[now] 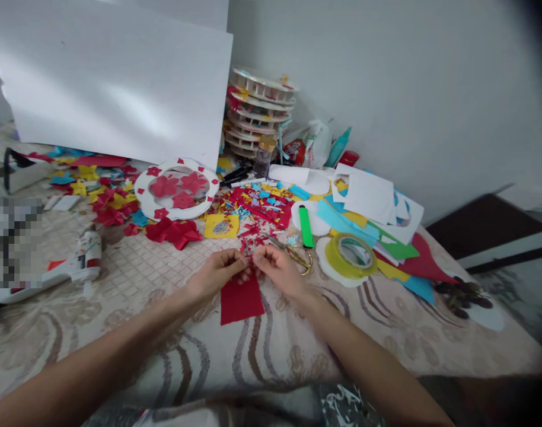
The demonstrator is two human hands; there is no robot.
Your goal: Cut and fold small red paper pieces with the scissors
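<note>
My left hand point(222, 271) and my right hand point(277, 267) meet at the middle of the table, thumbs and fingertips pinched together. Between the fingertips shows a bit of red paper, mostly hidden by the fingers. Just under the hands, a red paper sheet point(242, 301) lies flat on the patterned tablecloth point(217, 362). Gold-handled scissors point(307, 262) rest beside my right hand, their blades pointing away to the left. Beyond the fingers, small red scraps point(253, 232) and a yellow paper square point(222, 226) with a greyish pile on it are spread about.
A glue gun point(86, 258) lies at left. A white ring point(142, 198) with red shapes sits near red paper flowers point(173, 232). To the right are a green cutter point(305, 226), yellow tape point(342, 261) and paper sheets point(369, 193). Behind stands a tiered white rack point(262, 89).
</note>
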